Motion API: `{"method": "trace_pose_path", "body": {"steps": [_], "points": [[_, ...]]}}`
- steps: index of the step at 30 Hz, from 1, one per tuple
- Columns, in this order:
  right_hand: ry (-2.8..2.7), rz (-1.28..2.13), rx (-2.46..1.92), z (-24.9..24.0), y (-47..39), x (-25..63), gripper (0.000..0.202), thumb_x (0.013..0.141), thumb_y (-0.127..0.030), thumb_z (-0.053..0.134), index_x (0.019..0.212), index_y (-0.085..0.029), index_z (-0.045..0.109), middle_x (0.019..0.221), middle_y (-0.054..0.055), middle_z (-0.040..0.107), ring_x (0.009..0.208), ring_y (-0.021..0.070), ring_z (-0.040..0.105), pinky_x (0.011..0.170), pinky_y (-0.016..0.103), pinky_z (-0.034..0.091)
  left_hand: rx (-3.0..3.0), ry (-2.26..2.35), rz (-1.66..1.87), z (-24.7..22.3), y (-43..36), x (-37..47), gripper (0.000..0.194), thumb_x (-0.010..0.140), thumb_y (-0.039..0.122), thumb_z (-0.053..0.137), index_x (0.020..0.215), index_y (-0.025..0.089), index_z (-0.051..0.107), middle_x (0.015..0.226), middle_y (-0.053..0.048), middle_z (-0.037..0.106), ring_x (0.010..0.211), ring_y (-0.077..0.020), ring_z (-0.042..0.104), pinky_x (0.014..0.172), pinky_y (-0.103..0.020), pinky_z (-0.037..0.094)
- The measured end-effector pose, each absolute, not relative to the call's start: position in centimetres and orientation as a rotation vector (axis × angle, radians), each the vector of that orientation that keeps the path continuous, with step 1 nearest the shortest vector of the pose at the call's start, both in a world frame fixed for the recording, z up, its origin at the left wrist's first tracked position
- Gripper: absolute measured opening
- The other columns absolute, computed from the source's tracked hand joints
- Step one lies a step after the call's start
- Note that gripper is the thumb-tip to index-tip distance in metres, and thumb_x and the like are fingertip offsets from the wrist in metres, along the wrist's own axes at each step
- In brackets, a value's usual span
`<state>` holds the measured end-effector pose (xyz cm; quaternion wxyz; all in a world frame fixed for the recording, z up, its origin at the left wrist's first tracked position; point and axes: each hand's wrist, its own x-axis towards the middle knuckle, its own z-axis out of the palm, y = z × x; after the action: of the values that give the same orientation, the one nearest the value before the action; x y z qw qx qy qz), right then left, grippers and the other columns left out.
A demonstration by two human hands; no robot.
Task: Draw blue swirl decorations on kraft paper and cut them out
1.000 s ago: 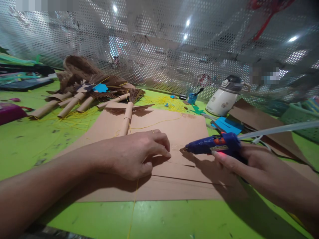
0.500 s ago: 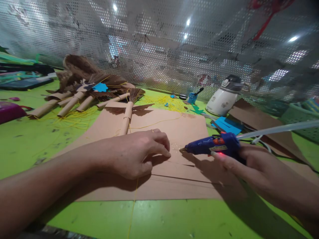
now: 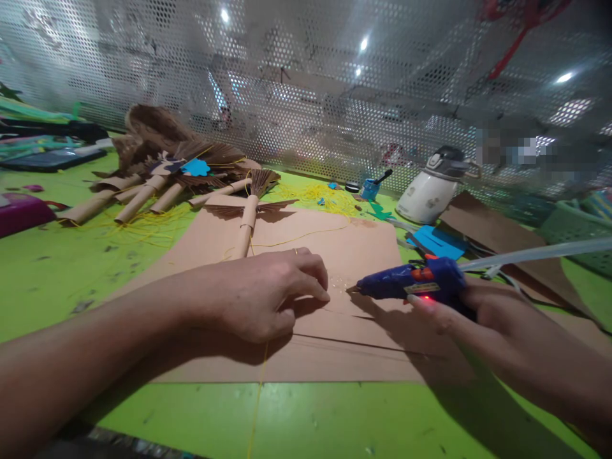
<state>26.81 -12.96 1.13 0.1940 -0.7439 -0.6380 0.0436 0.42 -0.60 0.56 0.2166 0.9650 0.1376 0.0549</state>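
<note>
My right hand grips a blue hot glue gun, its red light lit and a clear glue stick coming out of the back. The nozzle points left, at or just above a brown paper sheet, beside small shiny glue spots. Resting on the paper left of them is my left hand, fingers bent and thumb apart from the index finger; what lies beneath the palm is hidden. Behind it is a rolled-paper figure with pleated paper arms and top. A yellow thread runs out below my left hand.
More paper rolls with pleated pieces lie at the back left, near a purple object. Tangled yellow thread, a blue pot, a white bottle, blue card and a green basket stand or lie farther back.
The view has shifted very slightly. Both hands and the glue gun keep nearly the same place over the paper.
</note>
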Motion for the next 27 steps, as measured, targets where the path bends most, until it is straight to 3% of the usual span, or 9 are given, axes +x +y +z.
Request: {"method": "trace_pose_path", "body": {"steps": [3, 10, 14, 17, 21, 27], "points": [[-1.780, 0.211, -2.081, 0.7, -13.0, 27.2, 0.048, 0.080, -0.069, 0.048, 0.061, -0.031, 0.070, 0.053, 0.002, 0.068, 0.045, 0.0231, 0.061, 0.042, 0.035, 0.049, 2.679, 0.398, 0.139, 0.6, -0.7, 0.5, 0.041, 0.065, -0.012, 0.052, 0.090, 0.016, 0.068, 0.110, -0.001, 0.062, 0.100, -0.0166, 0.058, 0.088, -0.027, 0.048], [-1.784, 0.301, -2.108, 0.7, -12.8, 27.2, 0.054, 0.081, -0.073, 0.046, 0.069, -0.029, 0.075, 0.054, 0.004, 0.067, 0.046, 0.0215, 0.058, 0.038, 0.032, 0.044, 2.690, 0.393, 0.151, 0.5, -0.6, 0.6, 0.044, 0.064, -0.012, 0.051, 0.093, 0.015, 0.070, 0.111, -0.002, 0.063, 0.101, -0.0177, 0.059, 0.090, -0.028, 0.049], [-1.780, 0.210, -2.095, 1.2, -12.8, 26.8, 0.051, 0.078, -0.069, 0.047, 0.058, -0.029, 0.070, 0.042, 0.002, 0.058, 0.036, 0.0205, 0.051, 0.032, 0.032, 0.037, 2.676, 0.376, 0.159, 0.5, -0.6, 0.6, 0.044, 0.063, -0.011, 0.050, 0.093, 0.015, 0.070, 0.111, -0.003, 0.063, 0.102, -0.0187, 0.060, 0.090, -0.029, 0.049], [-1.787, 0.152, -2.017, 1.5, -12.9, 26.9, 0.046, 0.079, -0.063, 0.051, 0.050, -0.030, 0.065, 0.043, 0.001, 0.061, 0.035, 0.0206, 0.054, 0.032, 0.031, 0.039, 2.677, 0.390, 0.154, 0.6, -0.7, 0.5, 0.043, 0.063, -0.011, 0.050, 0.091, 0.015, 0.069, 0.110, -0.003, 0.063, 0.101, -0.0189, 0.060, 0.090, -0.029, 0.049], [-1.816, 0.129, -1.932, 1.8, -13.0, 27.1, 0.042, 0.081, -0.058, 0.054, 0.054, -0.031, 0.071, 0.041, -0.001, 0.060, 0.033, 0.0199, 0.050, 0.029, 0.031, 0.034, 2.676, 0.389, 0.159, 0.6, -0.7, 0.5, 0.043, 0.064, -0.011, 0.049, 0.091, 0.016, 0.069, 0.111, -0.003, 0.064, 0.101, -0.0198, 0.061, 0.089, -0.029, 0.049], [-1.768, 0.149, -2.069, 1.8, -13.0, 26.8, 0.050, 0.079, -0.066, 0.049, 0.050, -0.028, 0.065, 0.045, 0.003, 0.063, 0.039, 0.0221, 0.057, 0.034, 0.032, 0.040, 2.681, 0.394, 0.157, 0.6, -0.7, 0.5, 0.041, 0.064, -0.011, 0.050, 0.089, 0.017, 0.067, 0.109, -0.003, 0.064, 0.099, -0.0199, 0.060, 0.086, -0.030, 0.049]]}}
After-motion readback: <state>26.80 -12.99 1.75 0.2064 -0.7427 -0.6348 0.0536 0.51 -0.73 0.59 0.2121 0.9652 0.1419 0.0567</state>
